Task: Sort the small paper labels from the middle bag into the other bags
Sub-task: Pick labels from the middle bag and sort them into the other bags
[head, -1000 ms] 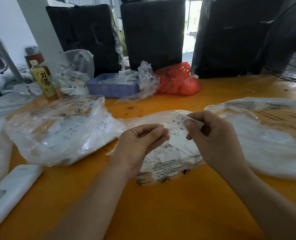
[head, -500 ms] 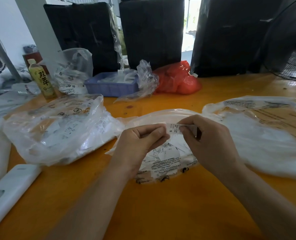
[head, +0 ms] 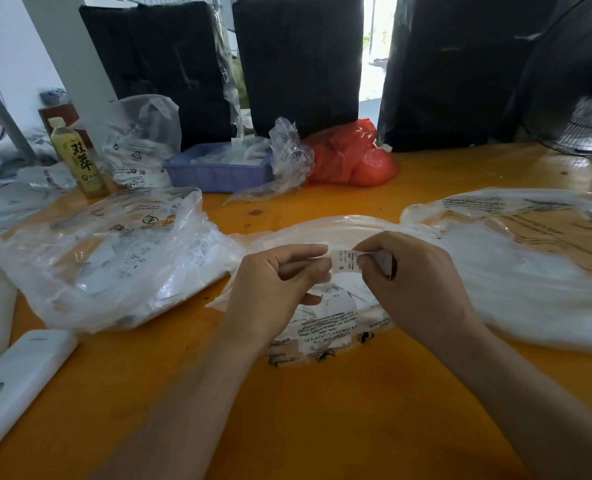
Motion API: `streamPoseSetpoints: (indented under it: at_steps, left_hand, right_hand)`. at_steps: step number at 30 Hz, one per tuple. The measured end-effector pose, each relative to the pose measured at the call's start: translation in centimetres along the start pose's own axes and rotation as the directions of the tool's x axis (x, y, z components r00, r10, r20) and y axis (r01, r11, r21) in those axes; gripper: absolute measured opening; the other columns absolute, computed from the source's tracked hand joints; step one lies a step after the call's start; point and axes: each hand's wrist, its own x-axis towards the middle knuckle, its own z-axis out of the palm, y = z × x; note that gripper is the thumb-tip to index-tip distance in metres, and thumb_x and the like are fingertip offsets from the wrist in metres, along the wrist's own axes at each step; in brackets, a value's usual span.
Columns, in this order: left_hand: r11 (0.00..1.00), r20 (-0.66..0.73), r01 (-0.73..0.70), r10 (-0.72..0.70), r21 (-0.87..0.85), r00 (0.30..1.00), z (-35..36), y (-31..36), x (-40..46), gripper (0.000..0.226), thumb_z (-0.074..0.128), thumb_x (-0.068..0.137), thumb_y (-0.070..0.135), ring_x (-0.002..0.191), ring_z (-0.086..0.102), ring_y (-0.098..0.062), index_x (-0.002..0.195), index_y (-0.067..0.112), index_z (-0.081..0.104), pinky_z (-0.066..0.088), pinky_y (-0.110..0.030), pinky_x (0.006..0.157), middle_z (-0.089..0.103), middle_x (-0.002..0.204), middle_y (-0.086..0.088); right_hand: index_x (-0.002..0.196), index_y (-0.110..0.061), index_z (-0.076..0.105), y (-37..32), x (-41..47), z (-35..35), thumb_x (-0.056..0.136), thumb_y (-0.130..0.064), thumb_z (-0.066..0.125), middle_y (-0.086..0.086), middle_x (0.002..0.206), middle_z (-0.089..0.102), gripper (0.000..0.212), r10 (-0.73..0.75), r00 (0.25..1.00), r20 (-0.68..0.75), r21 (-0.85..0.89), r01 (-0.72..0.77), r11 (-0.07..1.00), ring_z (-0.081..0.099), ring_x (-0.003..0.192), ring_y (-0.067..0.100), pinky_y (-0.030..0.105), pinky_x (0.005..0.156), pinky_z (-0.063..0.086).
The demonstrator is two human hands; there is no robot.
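A small white paper label [head: 343, 261] printed with an "S" is stretched between my two hands above the middle bag [head: 325, 323]. My left hand [head: 274, 292] pinches its left end between thumb and forefinger. My right hand [head: 416, 282] pinches its right end, and more white label paper shows behind those fingers. The middle bag is clear plastic with printed text and holds several loose labels. A fuller clear bag [head: 114, 258] lies to the left. Another large clear bag [head: 530, 271] lies to the right.
The orange table [head: 322, 427] carries a white flat device [head: 14, 382] at the near left, a tea bottle [head: 80, 159], a blue tray [head: 218, 173], a crumpled clear bag [head: 280, 161] and a red bag [head: 350, 157] at the back. Black wrapped bundles [head: 298, 60] and a fan [head: 578, 98] stand behind.
My right hand has come down and leftward with the label. My left hand's thumb and forefinger have taken hold of the label's other end.
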Motion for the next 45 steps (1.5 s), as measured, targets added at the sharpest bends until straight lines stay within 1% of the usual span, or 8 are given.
streamPoseSetpoints:
  at_steps: [12,17,21,34,38,42,44,45]
  left_hand:
    - [0.999,-0.004,-0.006,0.006,0.047,1.000,-0.1,0.2,-0.1,0.023,0.083,0.088,0.030,0.081,0.080,-0.011,0.111,0.031,0.078,0.062,-0.022,0.063,0.083,0.092,0.010]
    - [1.000,0.009,0.025,-0.025,0.004,1.000,0.2,0.3,-0.1,0.021,0.083,0.089,0.023,0.079,0.080,-0.013,0.109,0.030,0.080,0.061,-0.019,0.061,0.083,0.093,0.009]
    - [0.986,-0.024,0.104,-0.108,-0.133,0.994,0.2,0.5,0.0,0.025,0.085,0.083,0.026,0.078,0.079,-0.013,0.108,0.027,0.082,0.061,-0.023,0.059,0.083,0.094,0.000]
    - [0.958,-0.016,0.200,-0.208,-0.207,0.978,0.5,0.4,-0.1,0.039,0.086,0.070,0.040,0.072,0.077,-0.013,0.107,0.028,0.083,0.061,-0.024,0.058,0.083,0.101,0.001]
    - [0.992,-0.049,0.089,-0.094,-0.086,0.994,0.4,0.5,0.0,0.033,0.087,0.084,0.026,0.085,0.078,-0.009,0.115,0.031,0.077,0.058,-0.020,0.059,0.081,0.109,0.013]
    - [0.988,-0.134,-0.055,0.075,0.146,0.988,-0.1,1.3,-0.3,0.036,0.079,0.092,0.011,0.076,0.071,-0.013,0.111,0.041,0.074,0.060,-0.020,0.065,0.076,0.104,0.002]
    - [0.873,-0.179,-0.277,0.371,0.400,0.911,-1.5,2.6,-0.1,0.034,0.074,0.094,0.006,0.095,0.069,-0.011,0.111,0.035,0.073,0.060,-0.016,0.076,0.068,0.121,0.007]
    - [0.726,-0.190,-0.373,0.564,0.578,0.803,-2.8,3.4,0.1,0.030,0.070,0.095,0.004,0.100,0.064,-0.006,0.113,0.027,0.073,0.057,-0.011,0.082,0.063,0.127,0.008]
  right_hand:
    - [0.108,-0.029,0.074,-0.2,0.0,0.0,0.095,-0.021,0.069,-0.027,0.082,0.066,0.016,0.045,0.990,0.133,0.030,-0.049,0.998,0.059,0.075,-0.005,0.004,0.064,0.041]
    - [0.115,-0.038,0.059,0.1,0.0,0.2,0.090,-0.035,0.076,-0.023,0.073,0.067,0.031,0.173,0.980,0.101,0.288,-0.195,0.938,0.062,0.067,-0.004,0.011,0.058,0.044]
    - [0.097,-0.029,0.068,0.0,0.0,0.3,0.090,-0.024,0.078,-0.014,0.080,0.074,0.013,0.280,0.957,0.076,0.474,-0.282,0.834,0.071,0.072,0.004,0.017,0.064,0.055]
    - [0.090,-0.031,0.071,-0.5,-0.6,1.1,0.089,-0.020,0.078,-0.016,0.081,0.073,0.013,0.176,0.970,0.167,0.377,-0.227,0.898,0.070,0.075,0.004,0.022,0.070,0.057]
    - [0.092,-0.027,0.072,-0.3,-0.4,0.6,0.092,-0.017,0.075,-0.010,0.080,0.075,0.011,0.276,0.960,0.051,0.523,-0.261,0.811,0.072,0.073,0.007,0.020,0.070,0.059]
    - [0.097,-0.023,0.072,-0.6,-0.2,0.4,0.094,-0.015,0.071,-0.007,0.082,0.077,0.008,0.297,0.942,0.158,0.565,-0.333,0.755,0.073,0.072,0.009,0.022,0.070,0.060]
    - [0.102,-0.024,0.070,-0.6,-0.1,0.2,0.098,-0.017,0.066,-0.011,0.084,0.077,0.009,0.289,0.947,0.144,0.542,-0.319,0.777,0.073,0.072,0.007,0.022,0.069,0.059]
    - [0.103,-0.025,0.069,-0.6,0.0,0.0,0.099,-0.019,0.065,-0.013,0.084,0.077,0.009,0.285,0.953,0.104,0.517,-0.296,0.803,0.072,0.072,0.006,0.020,0.067,0.058]
